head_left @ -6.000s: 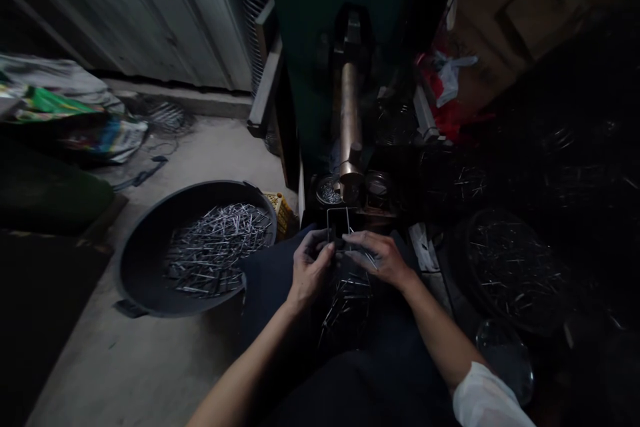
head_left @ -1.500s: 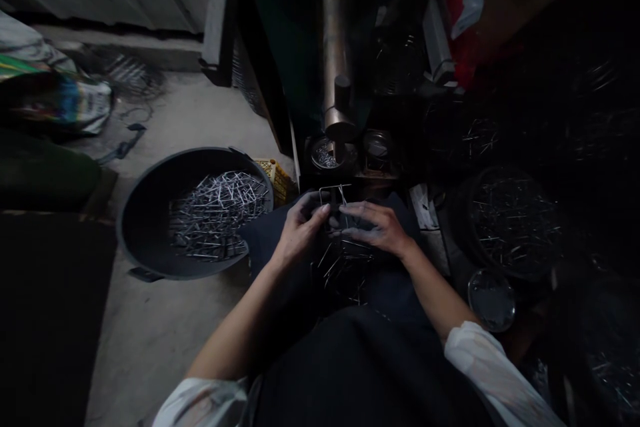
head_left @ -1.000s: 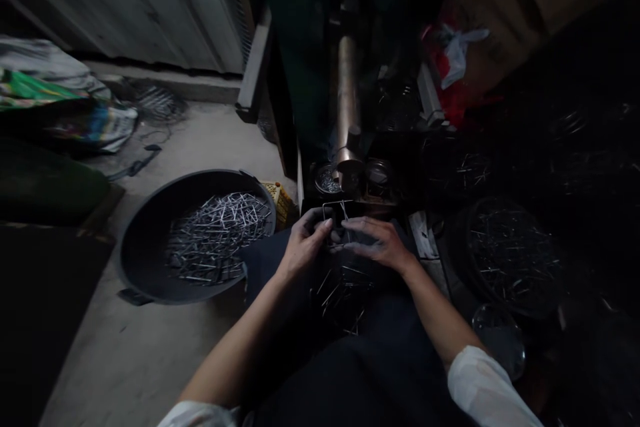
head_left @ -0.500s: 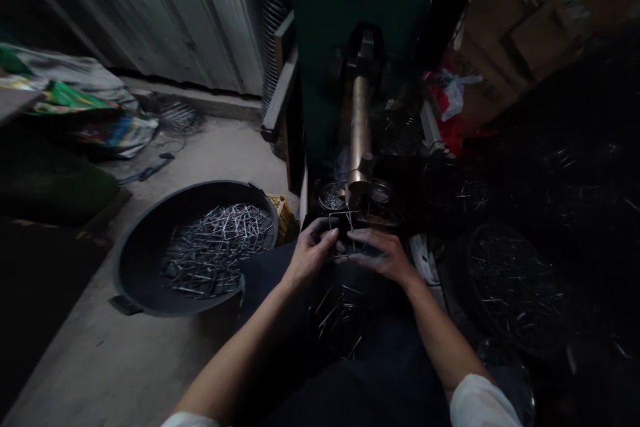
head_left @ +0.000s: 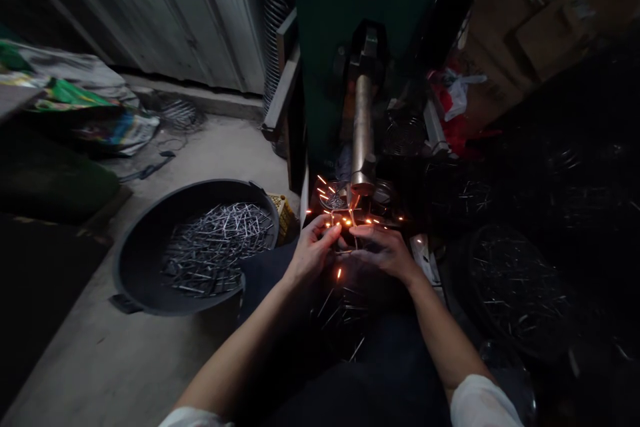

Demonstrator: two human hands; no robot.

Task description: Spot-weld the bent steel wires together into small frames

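Both hands grip thin bent metal wire under a spot welder's thick cylindrical electrode arm (head_left: 363,133). My left hand (head_left: 316,247) pinches the left side of the wire frame (head_left: 345,211) between thumb and fingers. On the other side, my right hand (head_left: 384,248) is closed on the wire, its fingers pointing left. Orange sparks fly out around the electrode tip and over the fingers. A small dish (head_left: 332,200) of tiny metal pieces sits just behind my left hand. Several loose wire pieces (head_left: 345,307) lie in the dark at my lap.
A large black basin (head_left: 145,240) heaped with bent wire pieces stands on the floor at left, by a yellow crate (head_left: 284,213). Another container of wire (head_left: 520,280) is at right. Wooden bars (head_left: 283,93) and a wire coil (head_left: 276,33) stand beside the green machine (head_left: 330,27).
Sparks have burst out at the electrode tip, lighting the fingers; none showed before. Both hands keep their hold on the wire frame in nearly the same place.
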